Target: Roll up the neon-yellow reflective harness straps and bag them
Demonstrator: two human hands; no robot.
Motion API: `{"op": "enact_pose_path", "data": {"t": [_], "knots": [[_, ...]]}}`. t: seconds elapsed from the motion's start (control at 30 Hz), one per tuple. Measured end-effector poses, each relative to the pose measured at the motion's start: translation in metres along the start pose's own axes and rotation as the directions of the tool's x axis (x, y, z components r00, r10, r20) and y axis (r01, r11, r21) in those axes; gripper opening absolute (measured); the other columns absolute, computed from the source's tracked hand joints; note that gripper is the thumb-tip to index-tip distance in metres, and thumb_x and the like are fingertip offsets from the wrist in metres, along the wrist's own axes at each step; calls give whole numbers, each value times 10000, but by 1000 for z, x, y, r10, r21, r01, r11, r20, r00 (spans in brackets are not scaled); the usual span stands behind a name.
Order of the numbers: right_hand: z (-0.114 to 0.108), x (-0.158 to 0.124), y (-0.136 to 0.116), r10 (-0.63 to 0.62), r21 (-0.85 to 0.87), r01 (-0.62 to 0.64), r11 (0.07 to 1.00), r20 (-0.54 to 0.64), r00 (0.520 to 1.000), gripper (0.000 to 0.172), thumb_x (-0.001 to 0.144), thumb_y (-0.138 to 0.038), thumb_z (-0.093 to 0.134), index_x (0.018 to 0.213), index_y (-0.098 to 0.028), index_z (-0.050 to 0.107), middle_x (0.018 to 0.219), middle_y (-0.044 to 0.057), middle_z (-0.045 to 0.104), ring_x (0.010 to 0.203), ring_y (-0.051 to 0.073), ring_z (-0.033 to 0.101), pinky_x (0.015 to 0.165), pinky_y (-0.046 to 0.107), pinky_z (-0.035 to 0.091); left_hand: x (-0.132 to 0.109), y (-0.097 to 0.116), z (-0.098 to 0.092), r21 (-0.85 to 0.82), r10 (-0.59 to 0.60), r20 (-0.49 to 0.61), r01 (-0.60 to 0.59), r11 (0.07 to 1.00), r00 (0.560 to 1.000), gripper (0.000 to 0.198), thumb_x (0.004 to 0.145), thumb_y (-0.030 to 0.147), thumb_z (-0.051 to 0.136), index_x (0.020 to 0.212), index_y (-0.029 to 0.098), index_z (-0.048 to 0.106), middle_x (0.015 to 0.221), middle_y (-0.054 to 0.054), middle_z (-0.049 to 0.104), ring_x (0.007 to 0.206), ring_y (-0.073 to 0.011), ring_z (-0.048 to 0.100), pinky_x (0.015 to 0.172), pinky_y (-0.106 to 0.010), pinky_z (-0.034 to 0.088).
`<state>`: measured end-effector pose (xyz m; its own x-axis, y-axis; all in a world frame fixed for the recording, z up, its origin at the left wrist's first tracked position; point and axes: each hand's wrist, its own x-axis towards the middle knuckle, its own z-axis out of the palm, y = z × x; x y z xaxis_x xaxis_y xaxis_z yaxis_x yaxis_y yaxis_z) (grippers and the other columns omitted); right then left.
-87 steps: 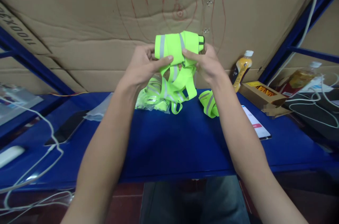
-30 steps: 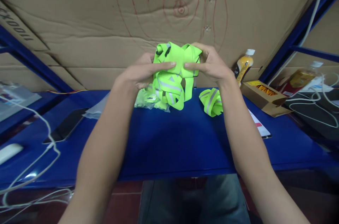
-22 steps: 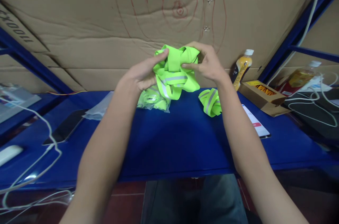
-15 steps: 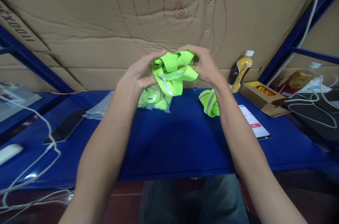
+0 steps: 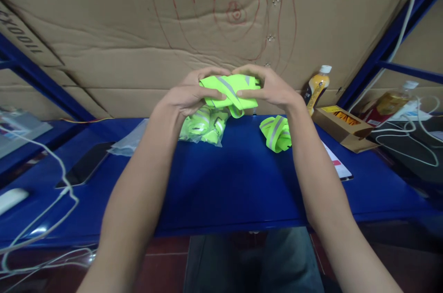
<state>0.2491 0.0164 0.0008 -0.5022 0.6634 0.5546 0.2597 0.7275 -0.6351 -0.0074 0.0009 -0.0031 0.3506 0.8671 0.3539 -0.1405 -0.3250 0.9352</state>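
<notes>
Between my two hands, raised above the back of the blue table, is a bundle of neon-green reflective strap (image 5: 231, 86) with a silver stripe. My left hand (image 5: 194, 90) grips its left end, thumb across the front. The right end is in my right hand (image 5: 268, 86), its thumb also pressed on the front; the fingers behind are partly hidden. A small loop hangs from the bundle's underside. Below and left of it, a clear plastic bag (image 5: 204, 127) holds more green strap. Another folded green strap bundle (image 5: 277, 133) lies on the table near my right forearm.
The blue table (image 5: 228, 191) backs onto a cardboard wall (image 5: 121, 30). At right are a yellow drink bottle (image 5: 316, 87), an open cardboard box (image 5: 346, 129) and a phone (image 5: 341, 166). At left lie a dark phone (image 5: 86, 164), an empty-looking plastic bag (image 5: 129, 140) and a white cable (image 5: 65, 168).
The strap held in my hands has gone from a loose, looping tangle to a flatter, compact bundle. Both thumbs have moved onto its front. The things on the table have stayed put.
</notes>
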Motion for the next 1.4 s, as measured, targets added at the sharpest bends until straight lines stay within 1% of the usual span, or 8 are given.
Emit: {"op": "enact_pose_path", "data": {"t": [0.17, 0.3, 0.47, 0.77, 1.0, 1.1, 1.23, 1.4], "knots": [[6, -5, 6, 127, 197, -139, 970, 76, 989, 663, 625, -661, 1057, 1035, -215, 788, 1003, 38, 784, 985, 255, 705, 839, 373, 609, -5, 4, 4, 66, 49, 44, -52, 996, 998, 709, 497, 85, 1036, 1166, 213, 838, 1255, -69, 806, 1049, -256, 780, 777, -293, 638], [11, -6, 9, 115, 252, -118, 960, 26, 993, 672, 585, -645, 1080, 986, -210, 762, 956, 31, 758, 930, 241, 693, 823, 378, 614, -6, 4, 10, 83, 91, -23, -89, 993, 996, 549, 580, 126, 1034, 1088, 214, 848, 1273, -74, 821, 1117, -277, 782, 821, -301, 658], [5, -3, 4, 64, 136, -67, 988, 27, 998, 702, 549, -700, 1072, 954, -236, 736, 961, 28, 739, 973, 268, 676, 854, 402, 622, -3, -1, 3, 34, -75, 68, 73, 997, 995, 373, 733, 301, 1044, 1013, 168, 836, 997, -113, 837, 915, -301, 832, 762, -352, 698], [-6, 0, -3, -38, -54, 37, 998, -17, 999, 682, 575, -716, 1068, 996, -271, 767, 1053, 63, 767, 1157, 364, 678, 991, 484, 607, -4, -3, -10, -58, -172, 237, 191, 980, 956, 447, 813, 524, 993, 1050, 181, 830, 1024, -171, 858, 1086, -438, 854, 801, -449, 764], [-1, 5, 11, -106, -133, 120, 984, 107, 989, 563, 749, -623, 988, 1114, -246, 785, 1132, 59, 797, 1141, 335, 703, 1034, 477, 593, -8, -11, -8, 19, -309, 390, 329, 944, 867, 503, 852, 381, 979, 1254, 155, 778, 1160, -156, 871, 1041, -381, 875, 916, -477, 763], [1, 8, 14, -134, -193, 142, 971, 53, 990, 557, 771, -579, 994, 1170, -243, 797, 1174, 78, 805, 1176, 352, 712, 1046, 491, 606, -8, -12, -5, -44, -281, 418, 328, 944, 864, 528, 906, 508, 915, 1263, 154, 754, 1105, -162, 873, 1053, -410, 871, 964, -546, 745], [4, 12, 11, -176, -279, 169, 945, -1, 984, 565, 778, -538, 1015, 1228, -264, 811, 1241, 103, 810, 1223, 385, 720, 1105, 533, 606, -2, -9, -2, -43, -303, 379, 344, 938, 874, 655, 970, 766, 729, 1149, 136, 758, 995, -196, 853, 859, -358, 852, 760, -462, 739], [8, 10, -4, -222, -308, 227, 924, 53, 974, 517, 857, -606, 952, 1252, -304, 810, 1308, 84, 803, 1319, 384, 693, 1207, 578, 541, 5, -8, -5, -4, -294, 213, 302, 953, 932, 504, 823, 559, 960, 1058, 154, 773, 855, -68, 762, 645, -154, 657, 509, -249, 510]]}}
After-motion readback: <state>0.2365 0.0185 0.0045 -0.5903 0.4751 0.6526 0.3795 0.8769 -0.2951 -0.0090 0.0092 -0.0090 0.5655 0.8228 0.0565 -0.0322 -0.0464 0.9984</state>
